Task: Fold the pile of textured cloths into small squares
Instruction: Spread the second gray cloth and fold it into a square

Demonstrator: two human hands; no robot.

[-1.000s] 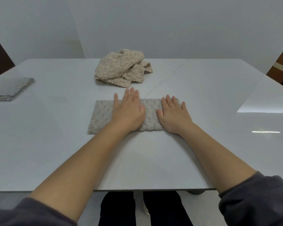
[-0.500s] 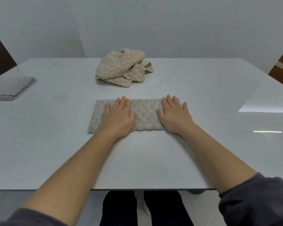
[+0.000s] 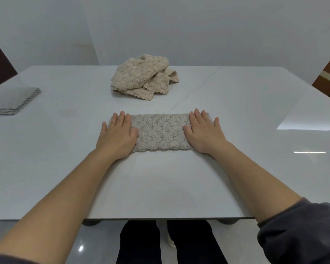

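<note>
I see the left hand [image 3: 116,137] has slid outward since a second ago, from the middle of the folded cloth [image 3: 159,133] to its left end. The right hand [image 3: 203,133] has stayed on the right end. Both lie flat with straight, relaxed fingers, pressing and gripping nothing. The folded cloth is a long beige rectangle, nubbly with a scalloped, fluffy weave, lying mid-table between my palms. Behind it sits the pile of cloths [image 3: 143,77], crumpled, the same bumpy beige with wavy edges. The table [image 3: 179,187] is glossy white stone with faint veins. A flat grey cloth [image 3: 10,101] lies far left.
</note>
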